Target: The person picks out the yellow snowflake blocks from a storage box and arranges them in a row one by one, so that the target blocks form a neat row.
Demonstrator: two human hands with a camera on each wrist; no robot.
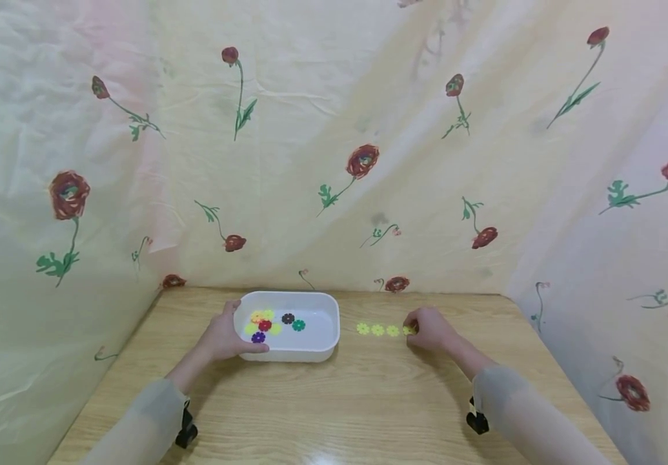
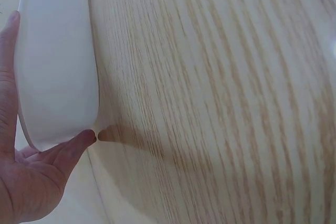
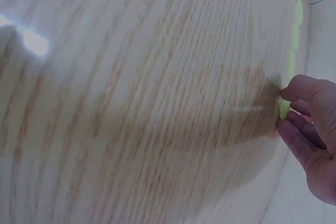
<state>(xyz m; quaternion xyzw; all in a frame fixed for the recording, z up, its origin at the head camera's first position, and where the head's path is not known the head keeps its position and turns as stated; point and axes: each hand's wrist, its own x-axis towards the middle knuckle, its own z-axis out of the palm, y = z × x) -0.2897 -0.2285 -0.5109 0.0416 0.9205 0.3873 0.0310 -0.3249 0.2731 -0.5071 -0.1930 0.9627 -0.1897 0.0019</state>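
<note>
A white plastic tub (image 1: 308,354) stands left of centre on the table. My left hand (image 1: 226,336) grips its left end, thumb along the front rim; in the left wrist view, fingers of the left hand (image 2: 39,177) curl against the tub's wall (image 2: 58,61). Inside lie several flower-shaped plastic pieces, among them a purple one (image 1: 259,338), a red one (image 1: 265,326), a green one (image 1: 299,325) and yellow ones. To the tub's right, my right hand (image 1: 431,329) pinches a yellow flower piece (image 3: 284,109) at the table, at the right end of a row of three yellow flower pieces (image 1: 377,330).
The wood-grain table (image 1: 334,407) reaches back to a flower-printed cloth (image 1: 287,194), which hangs behind it and along both sides. A black wrist-worn device (image 1: 186,427) sits on the left forearm, another device (image 1: 476,418) on the right.
</note>
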